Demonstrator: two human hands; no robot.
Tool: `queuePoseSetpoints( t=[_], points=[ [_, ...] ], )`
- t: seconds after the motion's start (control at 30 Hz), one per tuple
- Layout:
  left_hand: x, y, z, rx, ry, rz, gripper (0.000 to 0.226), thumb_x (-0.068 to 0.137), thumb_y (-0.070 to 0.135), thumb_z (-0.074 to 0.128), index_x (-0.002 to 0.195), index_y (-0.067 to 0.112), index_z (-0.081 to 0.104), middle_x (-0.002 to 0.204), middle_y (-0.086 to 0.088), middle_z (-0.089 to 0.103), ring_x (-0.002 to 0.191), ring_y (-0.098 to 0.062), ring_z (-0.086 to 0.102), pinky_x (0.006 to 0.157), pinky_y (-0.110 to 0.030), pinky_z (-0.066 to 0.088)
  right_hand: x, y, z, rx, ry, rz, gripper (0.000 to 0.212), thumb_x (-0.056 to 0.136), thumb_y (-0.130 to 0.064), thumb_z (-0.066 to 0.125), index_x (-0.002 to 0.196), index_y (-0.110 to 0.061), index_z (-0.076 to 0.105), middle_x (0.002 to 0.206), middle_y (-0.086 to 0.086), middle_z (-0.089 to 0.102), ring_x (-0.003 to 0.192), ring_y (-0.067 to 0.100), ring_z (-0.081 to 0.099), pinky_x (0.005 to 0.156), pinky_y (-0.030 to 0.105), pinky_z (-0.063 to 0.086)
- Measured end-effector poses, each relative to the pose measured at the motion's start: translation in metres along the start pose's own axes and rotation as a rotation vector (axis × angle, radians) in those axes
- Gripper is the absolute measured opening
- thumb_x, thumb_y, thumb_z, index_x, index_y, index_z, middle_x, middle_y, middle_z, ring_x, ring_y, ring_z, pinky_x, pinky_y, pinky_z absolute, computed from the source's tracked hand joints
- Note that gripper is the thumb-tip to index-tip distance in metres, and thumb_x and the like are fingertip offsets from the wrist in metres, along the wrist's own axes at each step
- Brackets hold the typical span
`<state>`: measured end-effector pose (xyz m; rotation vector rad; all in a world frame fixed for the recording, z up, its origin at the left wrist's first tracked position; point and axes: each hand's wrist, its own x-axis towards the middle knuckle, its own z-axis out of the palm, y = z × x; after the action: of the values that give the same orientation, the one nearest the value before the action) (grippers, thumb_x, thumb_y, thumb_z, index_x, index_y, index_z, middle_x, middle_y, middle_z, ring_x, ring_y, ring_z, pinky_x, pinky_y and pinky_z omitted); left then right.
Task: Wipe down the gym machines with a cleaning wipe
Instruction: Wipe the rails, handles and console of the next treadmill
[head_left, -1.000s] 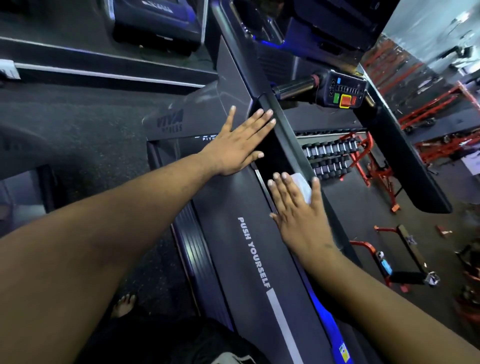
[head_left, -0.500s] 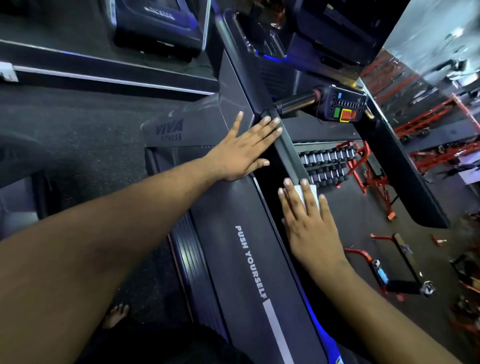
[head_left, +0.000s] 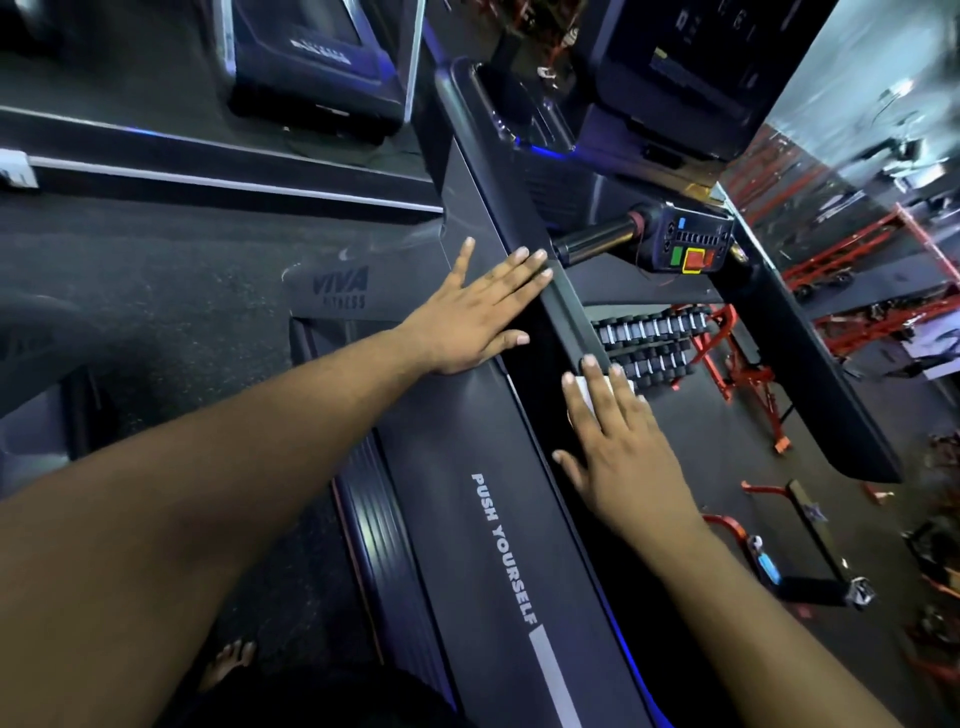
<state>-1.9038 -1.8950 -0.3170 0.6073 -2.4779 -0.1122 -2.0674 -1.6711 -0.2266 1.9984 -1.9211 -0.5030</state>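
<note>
The right hand (head_left: 621, 457), fingers flat on the white wipe (head_left: 597, 395), has slid it further up the treadmill rail (head_left: 566, 312), extending the cleaned stretch, while the left hand (head_left: 480, 312) stays splayed flat, bracing

Treadmill side rail (head_left: 467, 519) matt dark plastic, smooth; wipe (head_left: 589, 397) white, soft cloth-like; floor (head_left: 156, 291) rough speckled rubber

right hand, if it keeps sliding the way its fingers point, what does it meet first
Likely nothing soon: the right hand, flat on the wipe, points up the treadmill rail. The handlebar is furthest along, though depth is unclear.
</note>
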Motion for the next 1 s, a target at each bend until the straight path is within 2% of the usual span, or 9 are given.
queuePoseSetpoints(
  t=[0.27, 0.33, 0.47, 0.53, 0.63, 0.7, 0.8, 0.9, 1.0],
  points=[
    [0.010, -0.013, -0.008, 0.024, 0.006, 0.016, 0.069, 0.106, 0.051, 0.026, 0.163, 0.017, 0.007, 0.171, -0.005, 0.003, 0.158, -0.020, 0.001, 0.119, -0.070, -0.002, 0.093, -0.016, -0.014, 0.100, 0.023, 0.083, 0.100, 0.088, -0.047, 0.068, 0.162, -0.016, 0.009, 0.169, 0.013, 0.006, 0.155, 0.035, 0.013, 0.120, 0.054, 0.029],
    [0.008, -0.016, -0.009, 0.029, 0.006, 0.005, 0.067, 0.107, 0.048, 0.029, 0.163, 0.019, 0.006, 0.171, -0.004, 0.002, 0.158, -0.019, 0.002, 0.119, -0.071, -0.002, 0.077, -0.022, -0.017, -0.041, 0.022, 0.089, 0.100, 0.090, -0.050, 0.062, 0.162, -0.012, 0.003, 0.170, 0.013, -0.001, 0.155, 0.036, 0.008, 0.120, 0.057, 0.026],
    [0.003, -0.023, -0.005, 0.054, 0.009, -0.015, 0.068, 0.107, 0.042, 0.035, 0.163, 0.021, 0.003, 0.172, -0.003, 0.002, 0.158, -0.019, 0.003, 0.118, -0.072, 0.001, 0.017, -0.042, -0.001, -0.490, -0.205, -0.025, 0.097, 0.102, -0.054, 0.036, 0.153, 0.005, -0.021, 0.161, 0.025, -0.030, 0.151, 0.042, -0.023, 0.116, 0.073, -0.003],
    [0.002, -0.020, -0.003, 0.041, 0.015, -0.042, 0.069, 0.107, 0.041, 0.037, 0.163, 0.022, 0.001, 0.172, -0.002, -0.001, 0.158, -0.019, 0.002, 0.118, -0.072, 0.001, 0.019, -0.046, 0.005, -0.609, -0.256, -0.089, 0.100, 0.102, -0.061, 0.031, 0.150, 0.007, -0.025, 0.159, 0.027, -0.033, 0.149, 0.042, -0.028, 0.110, 0.077, -0.015],
    [0.004, -0.011, 0.000, -0.001, 0.013, -0.086, 0.069, 0.108, 0.038, 0.037, 0.163, 0.021, -0.001, 0.172, -0.001, -0.005, 0.158, -0.018, -0.001, 0.119, -0.070, -0.001, 0.064, -0.056, 0.001, -0.700, -0.267, -0.119, 0.106, 0.096, -0.073, 0.026, 0.152, 0.003, -0.024, 0.162, 0.023, -0.028, 0.149, 0.040, -0.028, 0.103, 0.080, -0.022],
    [0.003, -0.012, -0.001, -0.013, 0.014, -0.127, 0.068, 0.108, 0.035, 0.035, 0.163, 0.020, -0.002, 0.171, 0.000, -0.006, 0.158, -0.016, -0.003, 0.120, -0.069, -0.002, 0.092, -0.060, -0.003, -0.731, -0.245, -0.129, 0.105, 0.095, -0.075, 0.023, 0.154, 0.000, -0.022, 0.162, 0.022, -0.028, 0.149, 0.039, -0.029, 0.105, 0.080, -0.019],
    [0.002, -0.017, -0.011, -0.022, 0.007, -0.181, 0.065, 0.108, 0.034, 0.032, 0.163, 0.018, 0.000, 0.171, 0.001, -0.007, 0.158, -0.015, -0.003, 0.120, -0.068, -0.004, 0.094, -0.053, -0.011, -0.611, -0.210, -0.133, 0.102, 0.096, -0.074, 0.025, 0.156, -0.004, -0.019, 0.165, 0.016, -0.025, 0.151, 0.034, -0.027, 0.114, 0.074, -0.004],
    [0.004, -0.025, -0.015, -0.025, 0.007, -0.204, 0.064, 0.108, 0.032, 0.034, 0.164, 0.018, 0.005, 0.171, 0.002, -0.004, 0.157, -0.014, -0.002, 0.120, -0.067, -0.006, 0.068, -0.031, -0.016, -0.326, -0.111, -0.006, 0.105, 0.092, -0.074, 0.038, 0.159, -0.012, -0.014, 0.167, 0.008, -0.024, 0.154, 0.030, -0.019, 0.118, 0.067, 0.009],
    [0.014, -0.025, -0.019, 0.003, -0.003, -0.166, 0.062, 0.108, 0.033, 0.033, 0.164, 0.020, 0.009, 0.171, 0.004, 0.001, 0.157, -0.013, 0.000, 0.119, -0.068, -0.007, 0.077, -0.020, -0.023, -0.033, -0.011, 0.062, 0.112, 0.085, -0.068, 0.059, 0.162, -0.019, -0.004, 0.170, 0.007, -0.009, 0.157, 0.030, 0.002, 0.118, 0.060, 0.026]
  ],
)
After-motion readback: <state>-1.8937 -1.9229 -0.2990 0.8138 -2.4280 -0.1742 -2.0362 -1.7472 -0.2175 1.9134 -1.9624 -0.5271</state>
